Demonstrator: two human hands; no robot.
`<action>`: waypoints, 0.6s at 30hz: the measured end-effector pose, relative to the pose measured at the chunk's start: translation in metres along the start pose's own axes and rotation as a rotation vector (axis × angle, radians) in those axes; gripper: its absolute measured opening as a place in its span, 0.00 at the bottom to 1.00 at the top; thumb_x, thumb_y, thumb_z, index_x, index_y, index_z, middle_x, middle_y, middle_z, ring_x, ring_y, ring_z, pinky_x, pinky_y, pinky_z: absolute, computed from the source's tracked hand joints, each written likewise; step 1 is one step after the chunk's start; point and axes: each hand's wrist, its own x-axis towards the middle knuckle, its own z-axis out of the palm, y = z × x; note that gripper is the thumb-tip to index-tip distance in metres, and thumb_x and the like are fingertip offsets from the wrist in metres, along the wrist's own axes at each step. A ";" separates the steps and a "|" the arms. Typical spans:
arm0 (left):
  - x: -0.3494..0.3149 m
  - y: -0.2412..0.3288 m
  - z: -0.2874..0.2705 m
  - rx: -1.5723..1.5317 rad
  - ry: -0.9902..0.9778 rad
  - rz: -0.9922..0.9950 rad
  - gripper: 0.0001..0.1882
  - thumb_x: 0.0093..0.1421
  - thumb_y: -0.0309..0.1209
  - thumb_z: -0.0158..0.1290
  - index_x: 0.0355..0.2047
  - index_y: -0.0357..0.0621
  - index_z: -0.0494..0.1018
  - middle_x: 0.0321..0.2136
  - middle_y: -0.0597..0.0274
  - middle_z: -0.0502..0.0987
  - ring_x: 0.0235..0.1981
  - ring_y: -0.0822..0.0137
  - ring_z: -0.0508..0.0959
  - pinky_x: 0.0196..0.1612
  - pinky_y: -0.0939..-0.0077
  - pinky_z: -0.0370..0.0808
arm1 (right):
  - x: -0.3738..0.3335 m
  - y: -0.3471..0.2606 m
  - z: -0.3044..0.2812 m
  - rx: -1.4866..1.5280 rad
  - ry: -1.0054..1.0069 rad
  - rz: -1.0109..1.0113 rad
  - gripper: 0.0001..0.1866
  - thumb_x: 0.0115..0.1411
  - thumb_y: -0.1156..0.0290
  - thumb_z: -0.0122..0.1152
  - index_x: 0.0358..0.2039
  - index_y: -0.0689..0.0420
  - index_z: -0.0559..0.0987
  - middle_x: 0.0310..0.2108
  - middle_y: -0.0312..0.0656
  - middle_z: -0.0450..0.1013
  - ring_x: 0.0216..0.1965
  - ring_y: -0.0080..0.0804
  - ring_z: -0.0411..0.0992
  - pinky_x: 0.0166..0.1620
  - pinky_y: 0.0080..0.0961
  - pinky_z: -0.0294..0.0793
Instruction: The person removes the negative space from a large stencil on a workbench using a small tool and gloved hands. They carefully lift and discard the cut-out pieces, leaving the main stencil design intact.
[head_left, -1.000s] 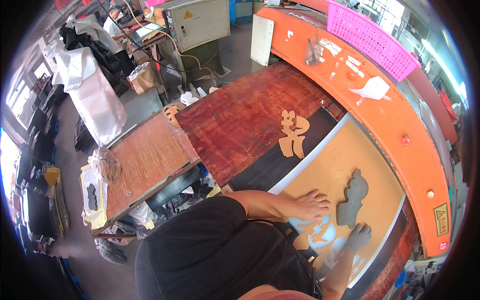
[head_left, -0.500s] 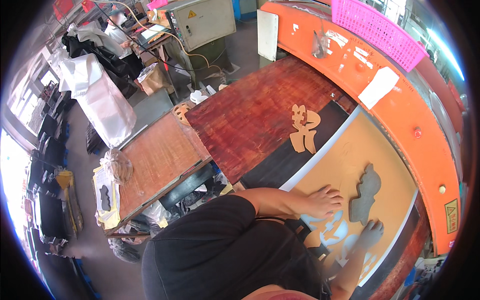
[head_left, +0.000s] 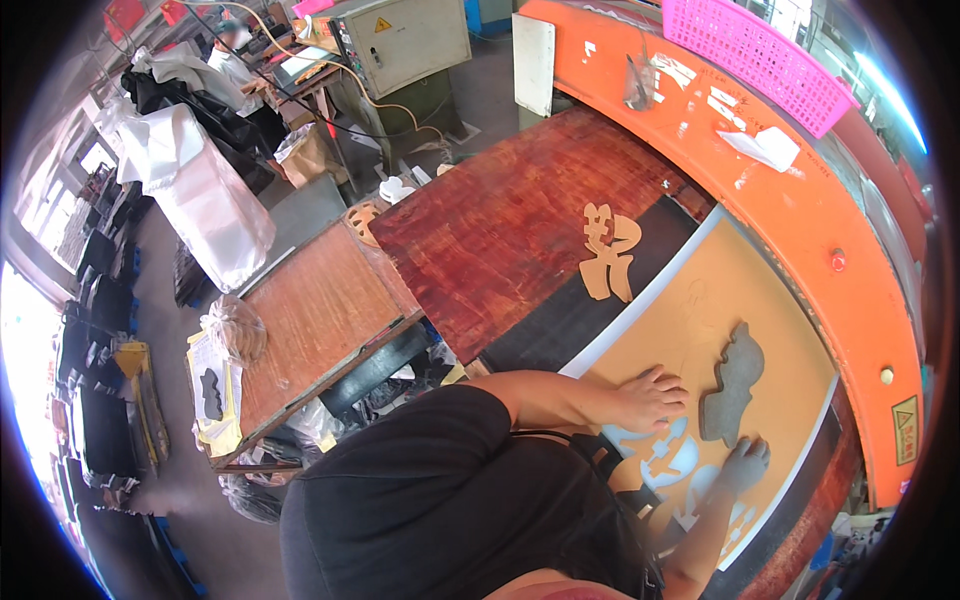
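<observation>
My left hand (head_left: 652,398) lies on a tan sheet (head_left: 690,310) with its fingers apart, holding nothing, just left of a grey, wavy-edged block-like shape (head_left: 732,385). My right hand (head_left: 743,466), which looks grey, rests at the near end of that shape. Its fingertips are at or against the edge, slightly spread; whether they touch it I cannot tell for sure. Near my hands the sheet has several cut-out holes (head_left: 682,458) with a pale layer showing through. Farther off, a few tan cut pieces (head_left: 607,255) lie in a small heap on the dark board.
An orange machine beam (head_left: 800,220) arches over the far right side, with a pink basket (head_left: 755,60) on top. A reddish-brown board (head_left: 500,220) extends left to a wooden table (head_left: 320,310) bearing a plastic-wrapped bundle (head_left: 236,332). A person (head_left: 232,62) is in the background.
My hands and the grey shape keep their places on the sheet; the view has shifted slightly. The white paper on the orange beam has flapped upward, and the background person has bent lower.
</observation>
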 end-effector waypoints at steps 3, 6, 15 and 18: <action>0.000 -0.001 0.003 -0.014 0.028 0.005 0.20 0.50 0.40 0.54 0.41 0.48 0.69 0.51 0.62 0.65 0.57 0.60 0.60 0.55 0.46 0.52 | 0.000 0.001 0.001 -0.002 -0.006 -0.002 0.21 0.57 0.62 0.52 0.44 0.67 0.72 0.49 0.57 0.67 0.51 0.52 0.65 0.51 0.40 0.66; 0.000 -0.001 0.004 -0.031 0.034 0.005 0.20 0.50 0.41 0.53 0.42 0.48 0.69 0.52 0.62 0.65 0.57 0.60 0.59 0.55 0.46 0.52 | 0.000 0.001 0.001 -0.007 0.002 -0.015 0.21 0.58 0.62 0.51 0.45 0.67 0.72 0.49 0.57 0.67 0.51 0.52 0.64 0.51 0.40 0.66; 0.000 0.001 -0.003 0.040 -0.004 -0.008 0.20 0.51 0.41 0.53 0.44 0.51 0.68 0.51 0.65 0.64 0.56 0.63 0.59 0.54 0.55 0.55 | 0.000 -0.004 -0.004 -0.012 -0.006 -0.017 0.21 0.57 0.62 0.52 0.44 0.66 0.72 0.49 0.57 0.67 0.50 0.52 0.65 0.51 0.40 0.66; 0.000 0.000 -0.003 0.019 -0.016 -0.007 0.20 0.51 0.41 0.53 0.45 0.51 0.68 0.51 0.65 0.64 0.56 0.62 0.58 0.54 0.54 0.54 | 0.001 -0.004 -0.005 -0.009 -0.003 -0.019 0.21 0.57 0.63 0.52 0.44 0.66 0.72 0.48 0.57 0.67 0.50 0.53 0.65 0.50 0.41 0.66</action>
